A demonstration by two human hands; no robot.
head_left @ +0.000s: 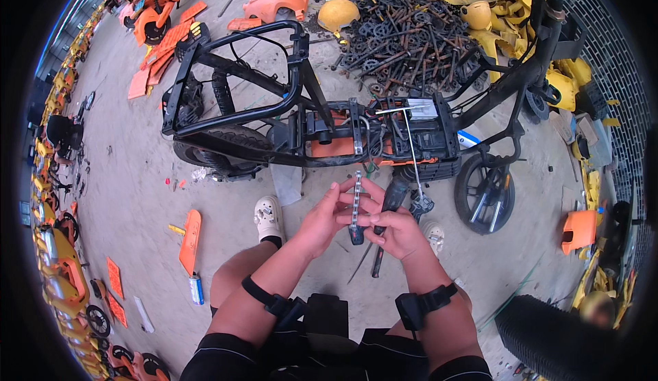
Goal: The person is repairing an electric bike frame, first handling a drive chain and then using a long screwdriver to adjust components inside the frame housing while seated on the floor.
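At left, a row of yellow scooters point(65, 281) lines the floor's edge; inward lie orange panels point(115, 278), a long orange piece point(191, 240) and, just nearer, a blue-and-white can point(197, 290). At centre, a stripped black scooter frame point(226, 146) stretches crosswise, its rear wheel at left. Nearer stands a pale clog point(268, 218) on the person's left foot. The left hand point(321, 223) is raised before the frame — fingers loosely bent, several passing behind a slender segmented silver strip point(356, 199); whether they grip it cannot be told. This strip, the thing in hand, stands roughly lengthwise between the two hands, on the near side of the frame. The right hand point(397, 231) closes thumb and fingertips on the strip's near part. Just beyond that hand is a dark tool point(395, 197), partly hidden — its contact with the fingers is unclear. Farther back, a heap of dark metal parts point(411, 38) adjoins piled yellow panels point(507, 1). At right are the front wheel point(484, 194) and, well apart, an orange shell point(579, 231).
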